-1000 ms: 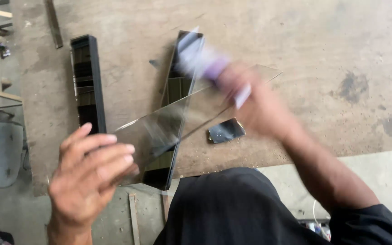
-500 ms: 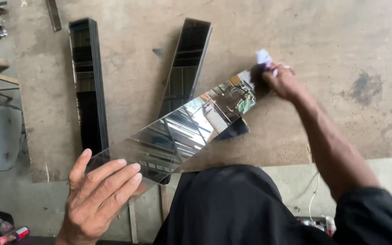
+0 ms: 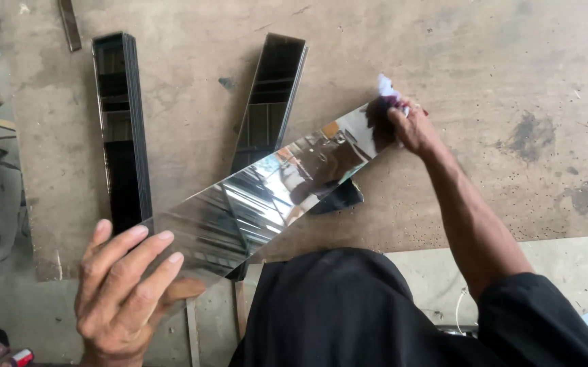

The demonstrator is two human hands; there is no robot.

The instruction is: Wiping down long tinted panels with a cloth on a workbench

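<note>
Wiping long mirrored glass strip (image 3: 266,194): right hand (image 3: 409,126) pinching white-purple rag (image 3: 390,92) at far end; left hand (image 3: 127,285), fingers spread, bracing near end; keep strip steady, pressure light.

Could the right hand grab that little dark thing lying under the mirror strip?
Probably not straight away. The right hand is clutching a cloth at the far end of the mirror strip, and the strip, held by the left hand, covers most of the small dark thing.
</note>
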